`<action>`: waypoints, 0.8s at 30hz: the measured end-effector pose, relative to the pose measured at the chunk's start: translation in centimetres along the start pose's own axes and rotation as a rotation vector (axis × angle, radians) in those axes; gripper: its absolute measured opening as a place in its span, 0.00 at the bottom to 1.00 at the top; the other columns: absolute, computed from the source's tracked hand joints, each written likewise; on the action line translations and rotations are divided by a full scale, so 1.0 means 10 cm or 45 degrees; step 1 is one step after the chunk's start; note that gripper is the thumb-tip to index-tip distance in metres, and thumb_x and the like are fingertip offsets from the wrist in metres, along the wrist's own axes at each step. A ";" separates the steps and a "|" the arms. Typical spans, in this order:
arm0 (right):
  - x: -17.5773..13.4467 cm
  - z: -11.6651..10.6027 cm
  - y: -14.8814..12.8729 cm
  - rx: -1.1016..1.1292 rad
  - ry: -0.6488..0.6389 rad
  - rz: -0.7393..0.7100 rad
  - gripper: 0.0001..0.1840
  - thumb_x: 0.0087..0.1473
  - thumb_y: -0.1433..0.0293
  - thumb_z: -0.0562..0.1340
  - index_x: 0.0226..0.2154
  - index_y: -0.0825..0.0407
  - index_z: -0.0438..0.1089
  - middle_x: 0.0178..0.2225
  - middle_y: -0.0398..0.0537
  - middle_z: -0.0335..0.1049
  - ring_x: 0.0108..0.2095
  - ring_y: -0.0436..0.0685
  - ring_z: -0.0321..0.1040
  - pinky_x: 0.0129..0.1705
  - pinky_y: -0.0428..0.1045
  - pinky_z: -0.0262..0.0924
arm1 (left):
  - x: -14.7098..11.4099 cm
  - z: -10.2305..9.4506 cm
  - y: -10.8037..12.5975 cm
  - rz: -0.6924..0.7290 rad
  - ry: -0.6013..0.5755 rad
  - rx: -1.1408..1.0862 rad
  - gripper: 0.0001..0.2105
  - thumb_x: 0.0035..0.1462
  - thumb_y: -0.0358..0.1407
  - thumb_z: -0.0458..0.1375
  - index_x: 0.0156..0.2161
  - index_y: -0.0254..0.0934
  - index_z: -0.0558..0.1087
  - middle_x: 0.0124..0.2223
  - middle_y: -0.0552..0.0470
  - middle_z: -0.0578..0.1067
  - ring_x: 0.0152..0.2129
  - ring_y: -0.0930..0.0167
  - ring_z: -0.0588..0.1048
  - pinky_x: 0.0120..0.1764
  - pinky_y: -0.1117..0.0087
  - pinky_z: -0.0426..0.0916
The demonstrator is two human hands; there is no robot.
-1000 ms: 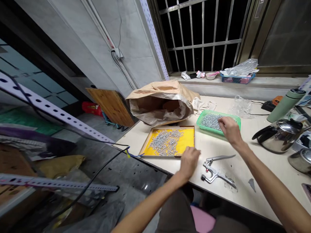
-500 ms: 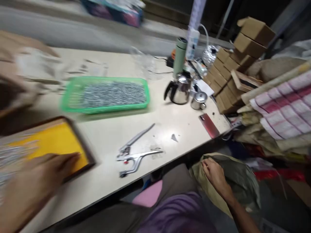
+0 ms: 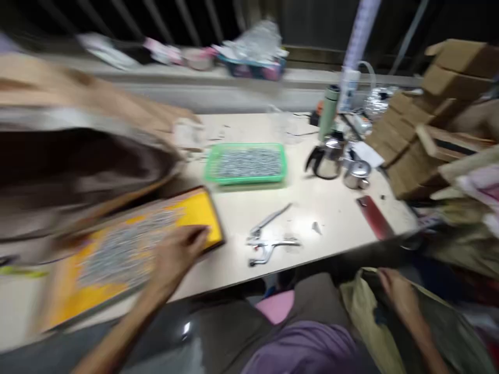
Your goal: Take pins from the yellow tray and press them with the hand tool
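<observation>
Behind the table (image 3: 241,213), a ledge (image 3: 312,77) runs below a dark window with bars (image 3: 185,23), and on it stands a small blue bin (image 3: 249,69) with clear plastic inside. Much of the view is blurred. On the left side of the table lies a big paper bag (image 3: 136,111), its dark mouth turned toward the person. Just before it is the tray (image 3: 200,205), with yellow bottom, and many small metal pins (image 3: 120,252) are spread there in a loose heap. The left hand (image 3: 175,257) is over the near right part of this tray, with fingers bent and thumb close to them; I cannot tell if it holds a pin.

Beyond the table's near edge, at the right, the right hand (image 3: 399,291) is at the rim of a greenish sack (image 3: 374,332). Its fingers are curled, but whether they grip the rim, I cannot tell.

A green basket (image 3: 245,181), also with pins, stands near the tray's far right corner. Pliers (image 3: 268,244) lie with handles apart, nearer to the person. Farther right are a kettle (image 3: 330,161), a flask (image 3: 328,111) and a red phone (image 3: 375,217).
</observation>
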State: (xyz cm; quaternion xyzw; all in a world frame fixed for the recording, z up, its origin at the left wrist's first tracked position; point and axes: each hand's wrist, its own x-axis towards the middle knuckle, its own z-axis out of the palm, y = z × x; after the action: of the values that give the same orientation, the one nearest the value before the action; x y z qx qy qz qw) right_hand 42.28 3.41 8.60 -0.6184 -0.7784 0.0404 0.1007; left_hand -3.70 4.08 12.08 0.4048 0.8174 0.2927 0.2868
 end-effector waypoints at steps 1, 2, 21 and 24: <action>0.20 0.00 -0.13 0.043 0.179 -0.062 0.23 0.65 0.58 0.44 0.37 0.50 0.70 0.32 0.51 0.71 0.29 0.56 0.69 0.28 0.51 0.64 | -0.14 -0.11 -0.03 0.028 0.108 -0.012 0.07 0.52 0.30 0.55 0.27 0.35 0.74 0.23 0.60 0.75 0.24 0.75 0.73 0.25 0.80 0.67; 0.38 -0.02 -0.30 0.117 0.305 -0.169 0.21 0.64 0.58 0.46 0.40 0.50 0.70 0.35 0.52 0.71 0.32 0.57 0.70 0.32 0.51 0.65 | -0.24 -0.16 -0.05 0.058 0.162 -0.041 0.04 0.49 0.31 0.57 0.27 0.36 0.75 0.24 0.58 0.76 0.25 0.74 0.74 0.27 0.79 0.68; 1.06 0.56 -1.90 0.199 -0.201 -0.934 0.11 0.58 0.75 0.55 0.43 0.52 0.67 0.36 0.48 0.66 0.35 0.54 0.66 0.34 0.46 0.62 | -0.30 0.55 -0.18 -0.368 -0.317 -0.448 0.11 0.46 0.38 0.61 0.22 0.33 0.68 0.13 0.62 0.60 0.10 0.81 0.56 0.16 0.77 0.49; 1.08 0.57 -1.92 0.159 -0.232 -0.907 0.11 0.59 0.76 0.53 0.40 0.51 0.68 0.35 0.47 0.65 0.34 0.52 0.65 0.32 0.46 0.59 | -0.29 0.55 -0.18 -0.375 -0.380 -0.407 0.13 0.47 0.39 0.61 0.20 0.34 0.66 0.12 0.63 0.58 0.09 0.81 0.55 0.15 0.77 0.48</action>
State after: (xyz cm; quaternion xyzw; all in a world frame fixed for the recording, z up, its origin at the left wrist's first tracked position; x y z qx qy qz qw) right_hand 20.45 9.81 7.80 -0.2952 -0.9466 0.1052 0.0762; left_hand 0.80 2.10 7.88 0.2698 0.7594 0.3103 0.5042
